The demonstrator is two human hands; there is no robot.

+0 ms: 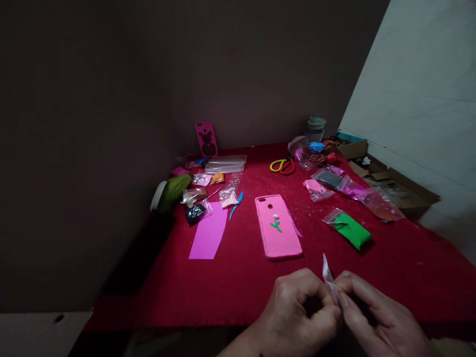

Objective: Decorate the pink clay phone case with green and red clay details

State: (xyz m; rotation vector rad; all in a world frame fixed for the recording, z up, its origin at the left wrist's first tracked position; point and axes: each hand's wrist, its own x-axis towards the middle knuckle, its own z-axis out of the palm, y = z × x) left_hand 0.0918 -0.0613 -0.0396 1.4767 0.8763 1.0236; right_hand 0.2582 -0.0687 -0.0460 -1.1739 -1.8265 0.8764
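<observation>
At the table's front edge, my left hand [297,310] and my right hand [383,315] meet with fingertips pinched together. Between them sticks up a thin, crumpled whitish piece [327,272] that looks like a small plastic bag; its lower part is hidden by my fingers. Just beyond my hands lies a pink phone case [280,243], flat on the cloth, bearing a small flower with a white head [275,216] and green stem and leaves [276,226]. To the right, a bag of green clay [353,229] rests on its side.
A red cloth [178,292] covers the table. Purple sheet [208,238], blue plastic knife [236,206] and several clay packets are on the left. Scissors [282,166] lie at the back, near a lidded jar [315,130]. A bear-patterned case [207,140] leans on the wall. Cardboard boxes [416,193] stand right.
</observation>
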